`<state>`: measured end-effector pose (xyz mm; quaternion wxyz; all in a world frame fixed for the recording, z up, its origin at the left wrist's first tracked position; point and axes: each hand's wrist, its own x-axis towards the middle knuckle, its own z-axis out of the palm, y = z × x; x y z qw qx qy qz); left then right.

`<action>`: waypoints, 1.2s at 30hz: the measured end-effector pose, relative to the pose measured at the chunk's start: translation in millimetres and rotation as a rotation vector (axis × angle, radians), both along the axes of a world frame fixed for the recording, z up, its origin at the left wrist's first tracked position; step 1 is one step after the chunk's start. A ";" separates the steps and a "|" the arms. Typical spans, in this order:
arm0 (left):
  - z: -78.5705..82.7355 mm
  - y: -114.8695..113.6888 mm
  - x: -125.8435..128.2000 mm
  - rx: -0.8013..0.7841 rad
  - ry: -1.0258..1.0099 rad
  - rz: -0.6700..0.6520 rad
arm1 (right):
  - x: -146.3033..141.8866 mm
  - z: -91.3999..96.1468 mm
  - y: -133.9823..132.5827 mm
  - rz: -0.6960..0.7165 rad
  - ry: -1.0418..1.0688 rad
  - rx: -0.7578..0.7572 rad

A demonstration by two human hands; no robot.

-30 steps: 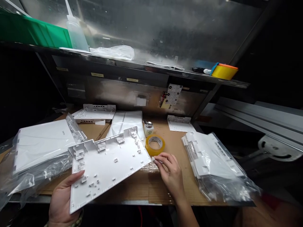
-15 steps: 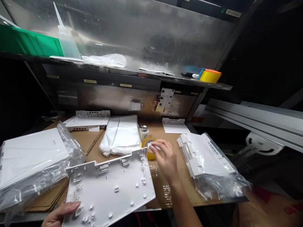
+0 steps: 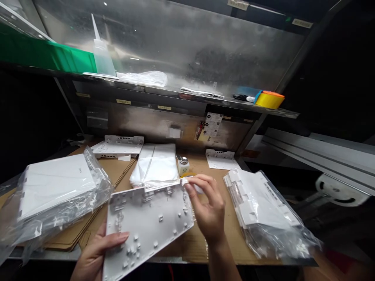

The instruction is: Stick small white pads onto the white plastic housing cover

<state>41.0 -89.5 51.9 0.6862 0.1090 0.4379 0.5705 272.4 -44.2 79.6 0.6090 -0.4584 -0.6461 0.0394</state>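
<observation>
The left hand (image 3: pixel 98 253) grips the near left edge of a white plastic panel (image 3: pixel 149 228), thumb pressed on its ribbed upper face, holding it tilted over the near middle of the cardboard-covered bench (image 3: pixel 205 244). The right hand (image 3: pixel 206 208) pinches a small white piece (image 3: pixel 187 182) between thumb and forefinger at the panel's far right corner. 2 bagged stacks (image 3: pixel 55 195) of white panels flank them.
</observation>
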 end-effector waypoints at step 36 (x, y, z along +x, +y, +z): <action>-0.2 -22.7 -42.7 -0.032 -0.003 0.112 | 47.7 -82.8 20.8 -0.125 -0.186 -0.199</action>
